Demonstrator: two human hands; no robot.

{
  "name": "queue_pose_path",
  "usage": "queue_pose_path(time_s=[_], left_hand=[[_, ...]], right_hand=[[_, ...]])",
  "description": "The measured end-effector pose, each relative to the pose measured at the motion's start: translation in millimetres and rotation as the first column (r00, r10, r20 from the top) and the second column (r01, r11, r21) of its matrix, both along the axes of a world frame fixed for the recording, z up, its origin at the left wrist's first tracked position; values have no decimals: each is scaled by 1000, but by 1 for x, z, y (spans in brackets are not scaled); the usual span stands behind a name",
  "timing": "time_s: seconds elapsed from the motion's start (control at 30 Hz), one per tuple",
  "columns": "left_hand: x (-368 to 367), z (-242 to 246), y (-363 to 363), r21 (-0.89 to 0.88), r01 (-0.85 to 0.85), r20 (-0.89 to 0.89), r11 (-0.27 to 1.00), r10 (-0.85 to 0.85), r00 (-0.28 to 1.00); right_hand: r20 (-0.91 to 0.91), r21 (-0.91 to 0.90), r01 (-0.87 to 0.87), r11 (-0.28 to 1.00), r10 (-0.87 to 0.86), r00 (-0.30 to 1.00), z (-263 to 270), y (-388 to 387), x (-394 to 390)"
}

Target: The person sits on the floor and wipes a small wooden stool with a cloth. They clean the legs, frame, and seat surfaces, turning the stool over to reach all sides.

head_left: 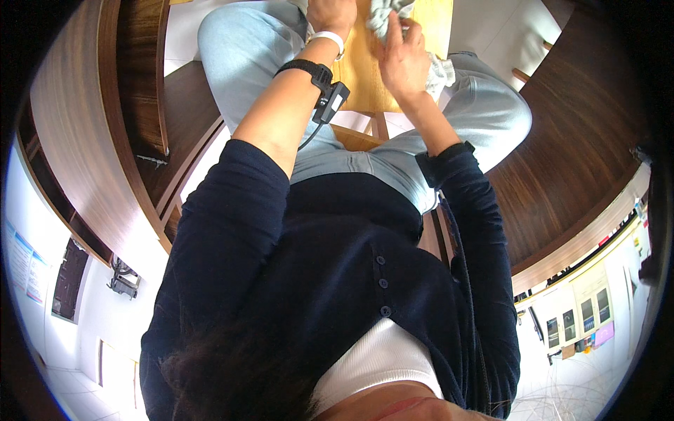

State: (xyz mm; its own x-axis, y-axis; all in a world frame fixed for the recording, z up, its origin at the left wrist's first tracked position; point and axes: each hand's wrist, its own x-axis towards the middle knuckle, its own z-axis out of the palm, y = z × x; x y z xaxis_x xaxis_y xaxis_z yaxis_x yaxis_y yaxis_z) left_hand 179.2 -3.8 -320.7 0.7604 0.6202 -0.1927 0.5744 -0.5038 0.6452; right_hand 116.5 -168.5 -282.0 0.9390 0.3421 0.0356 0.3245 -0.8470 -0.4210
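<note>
Between my knees is a light yellow wooden stool or bench top [358, 87]. At the top edge of the view, my left hand [331, 16] is over its left side, with the fingers cut off by the frame. A white band circles that wrist, and a black strap with a small cabled device [330, 102] sits on the forearm. My right hand [405, 60] has its fingers on a bunched grey-green cloth item [380, 21], slightly blurred. Whitish knitted fabric [439, 76] lies beside that hand at the right edge of the wood.
Dark wooden furniture with a curved-looking panel [84, 105] stands on my left, with a dark ledge [192, 100] near my knee. A broad dark wooden surface [574, 137] is close on my right. Pale cabinets [579, 310] stand farther off.
</note>
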Motion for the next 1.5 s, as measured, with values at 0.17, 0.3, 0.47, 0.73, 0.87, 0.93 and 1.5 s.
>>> queue_pose_path(time_s=[0.17,0.3,0.47,0.73,0.87,0.93,1.5], left_hand=[[1,-11,3,-2,-1,-4,1000,1,1000],[1,-12,3,-18,-14,-19,1000,14,1000],[1,-18,4,-6,-28,-11,1000,28,1000],[5,-8,1,30,-26,-35,999,27,999],[3,-16,3,33,-24,-1,999,25,1000],[2,-16,2,19,-22,-18,1000,22,1000],[6,4,-5,23,-21,-73,1000,23,997]], right_hand=[[79,-92,-250,964,258,963,5,4,-41],[-3,-87,-428,900,429,903,20,-1,-75],[-92,-94,-574,814,567,819,35,-54,-82],[-74,-78,35,996,-41,996,21,-124,0],[-10,19,189,982,-189,982,-20,-102,61],[-30,37,282,959,-282,959,-24,-85,89],[-56,20,327,945,-326,944,-22,-71,148]])
